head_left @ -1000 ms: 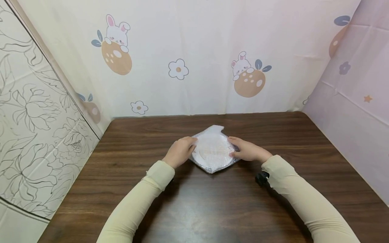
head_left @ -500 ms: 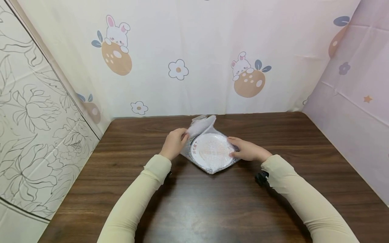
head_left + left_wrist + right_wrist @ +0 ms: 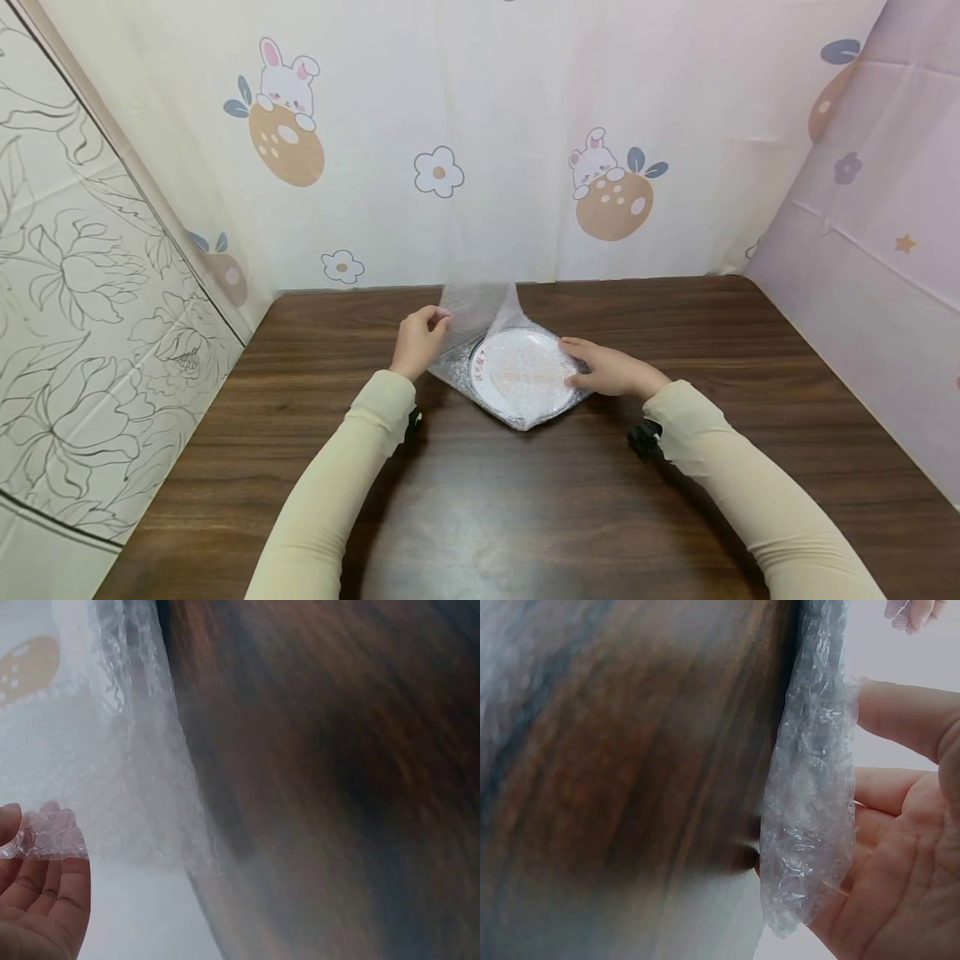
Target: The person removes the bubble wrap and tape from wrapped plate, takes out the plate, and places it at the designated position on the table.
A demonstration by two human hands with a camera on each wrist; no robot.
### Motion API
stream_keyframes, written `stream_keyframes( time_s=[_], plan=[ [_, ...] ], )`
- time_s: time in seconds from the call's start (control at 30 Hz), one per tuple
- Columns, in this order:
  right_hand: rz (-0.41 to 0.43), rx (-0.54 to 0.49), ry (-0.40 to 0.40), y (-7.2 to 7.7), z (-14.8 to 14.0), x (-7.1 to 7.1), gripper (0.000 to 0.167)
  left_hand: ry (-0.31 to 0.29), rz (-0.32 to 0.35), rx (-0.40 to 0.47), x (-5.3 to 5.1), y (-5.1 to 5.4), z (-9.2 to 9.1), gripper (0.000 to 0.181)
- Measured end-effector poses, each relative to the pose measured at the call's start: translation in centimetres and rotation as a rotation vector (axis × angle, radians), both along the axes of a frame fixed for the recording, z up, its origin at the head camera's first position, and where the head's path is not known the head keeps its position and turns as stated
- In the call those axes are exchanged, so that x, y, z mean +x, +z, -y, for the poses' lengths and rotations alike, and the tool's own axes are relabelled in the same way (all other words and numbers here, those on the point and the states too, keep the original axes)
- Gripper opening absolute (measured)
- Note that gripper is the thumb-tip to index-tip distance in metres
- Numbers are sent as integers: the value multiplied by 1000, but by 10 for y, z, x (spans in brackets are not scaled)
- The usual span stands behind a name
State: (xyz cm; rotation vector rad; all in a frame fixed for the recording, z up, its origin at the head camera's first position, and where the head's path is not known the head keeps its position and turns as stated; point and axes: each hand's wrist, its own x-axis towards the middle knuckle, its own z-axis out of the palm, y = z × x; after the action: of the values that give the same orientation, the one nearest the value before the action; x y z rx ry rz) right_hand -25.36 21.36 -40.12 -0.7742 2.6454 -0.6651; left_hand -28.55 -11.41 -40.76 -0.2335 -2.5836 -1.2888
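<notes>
A round white plate (image 3: 521,377) with small red characters near its left rim lies in clear bubble wrap (image 3: 452,364) on the table. My left hand (image 3: 422,337) pinches the edge of a raised flap of wrap (image 3: 480,307) at the upper left; in the left wrist view the fingers of my left hand (image 3: 46,900) show through the film. With thumb and fingers my right hand (image 3: 611,371) grips the plate's wrapped right edge. In the right wrist view, the wrapped edge (image 3: 810,787) stands between the thumb and fingers of my right hand (image 3: 900,847).
The dark wooden table (image 3: 480,517) reaches back to a pale curtain (image 3: 510,100) printed with rabbits and flowers. A floral panel (image 3: 82,292) stands along the left side, and another curtain (image 3: 885,250) hangs on the right. Small black devices are at both wrists.
My left hand has moved left and slightly back, drawing the flap off the plate and spreading it toward the upper left. My right hand has stayed on the right edge.
</notes>
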Motion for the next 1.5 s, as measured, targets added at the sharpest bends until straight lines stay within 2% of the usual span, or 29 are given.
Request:
stream_keyframes(
  time_s=[0.27, 0.53, 0.63, 0.73, 0.97, 1.07, 1.17, 1.23, 1.33, 1.5],
  plan=[
    [0, -9, 13, -3, -2, -3, 71, 41, 63, 69, -9, -2, 1, 20],
    [14, -23, 15, -6, -3, -5, 71, 67, 96, 120, -12, -4, 0, 25],
    [17, -17, 14, -6, -3, -5, 71, 79, 87, 135, -12, -4, -1, 32],
    [18, -12, 13, -5, -3, -5, 71, 91, 25, 121, -9, -2, -3, 41],
    [20, -19, 12, -5, -4, -5, 71, 114, -265, -44, -1, 0, -13, 55],
    [24, -23, 11, -5, -4, -5, 71, 104, -342, -129, 0, 0, -16, 57],
    [27, -30, 13, -4, -3, -4, 71, 69, -391, -230, 0, -1, -18, 60],
    [26, -34, 17, -4, -2, -4, 71, 36, -405, -296, 0, -2, -18, 63],
    [25, -34, 17, -3, -2, -3, 71, -17, -379, -387, 1, -2, -19, 68],
    [22, -37, 18, -2, -2, -3, 71, -99, -259, -487, 1, -5, -21, 76]
  ],
)
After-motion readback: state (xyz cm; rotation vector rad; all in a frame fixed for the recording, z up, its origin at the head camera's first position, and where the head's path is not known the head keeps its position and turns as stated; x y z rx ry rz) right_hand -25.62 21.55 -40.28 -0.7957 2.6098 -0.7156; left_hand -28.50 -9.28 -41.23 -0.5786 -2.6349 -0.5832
